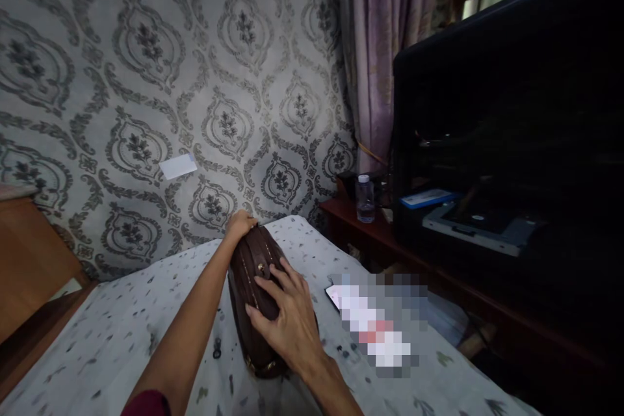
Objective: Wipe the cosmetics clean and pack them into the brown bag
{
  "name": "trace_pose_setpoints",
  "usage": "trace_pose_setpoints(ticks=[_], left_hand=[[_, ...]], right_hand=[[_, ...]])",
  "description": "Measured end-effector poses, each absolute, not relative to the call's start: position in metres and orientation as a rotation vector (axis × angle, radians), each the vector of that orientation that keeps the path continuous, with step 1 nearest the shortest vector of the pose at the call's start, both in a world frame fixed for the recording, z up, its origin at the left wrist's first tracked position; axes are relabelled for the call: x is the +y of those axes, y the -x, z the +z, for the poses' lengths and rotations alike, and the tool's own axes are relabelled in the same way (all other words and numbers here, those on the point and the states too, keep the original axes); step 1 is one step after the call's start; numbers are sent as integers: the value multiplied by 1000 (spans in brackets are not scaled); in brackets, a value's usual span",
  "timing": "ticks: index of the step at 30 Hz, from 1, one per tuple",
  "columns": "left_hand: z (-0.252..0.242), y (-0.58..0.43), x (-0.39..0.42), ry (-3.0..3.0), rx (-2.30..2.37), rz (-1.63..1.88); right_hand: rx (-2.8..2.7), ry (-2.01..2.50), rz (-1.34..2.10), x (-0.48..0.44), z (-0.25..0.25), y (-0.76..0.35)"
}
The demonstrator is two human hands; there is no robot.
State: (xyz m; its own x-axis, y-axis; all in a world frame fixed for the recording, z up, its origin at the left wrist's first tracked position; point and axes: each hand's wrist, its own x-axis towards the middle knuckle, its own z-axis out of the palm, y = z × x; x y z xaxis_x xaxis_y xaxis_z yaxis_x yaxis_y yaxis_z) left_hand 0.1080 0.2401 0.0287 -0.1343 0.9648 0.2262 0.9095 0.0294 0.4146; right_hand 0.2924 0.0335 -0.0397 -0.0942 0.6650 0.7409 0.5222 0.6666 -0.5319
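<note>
A dark brown leather handbag (258, 325) with gold zips and a small gold clasp lies on the bed, its long side pointing away from me. At its far end, my left hand (240, 226) is closed round the edge, and some of its fingers are hidden behind the bag. Across the bag's top rests my right hand (287, 312), fingers spread, the fingertips touching the leather just beside the clasp (262, 268). A small dark item (217, 348) lies on the sheet left of the bag; its kind is unclear.
Right of the bag lies a phone (333, 296), mostly blurred out. The white patterned sheet (170, 312) reaches the papered wall. On a dark red table (336, 211) stand a clear bottle (364, 198) and a large black screen (487, 110). A wooden board (39, 260) is at left.
</note>
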Motion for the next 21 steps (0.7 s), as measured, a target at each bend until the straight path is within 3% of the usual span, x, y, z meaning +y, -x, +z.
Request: trace_pose_setpoints(ticks=[21], left_hand=[[30,-114,209,-1979,1989,1325]], right_hand=[[-1707,882,158,31,-40,-294]])
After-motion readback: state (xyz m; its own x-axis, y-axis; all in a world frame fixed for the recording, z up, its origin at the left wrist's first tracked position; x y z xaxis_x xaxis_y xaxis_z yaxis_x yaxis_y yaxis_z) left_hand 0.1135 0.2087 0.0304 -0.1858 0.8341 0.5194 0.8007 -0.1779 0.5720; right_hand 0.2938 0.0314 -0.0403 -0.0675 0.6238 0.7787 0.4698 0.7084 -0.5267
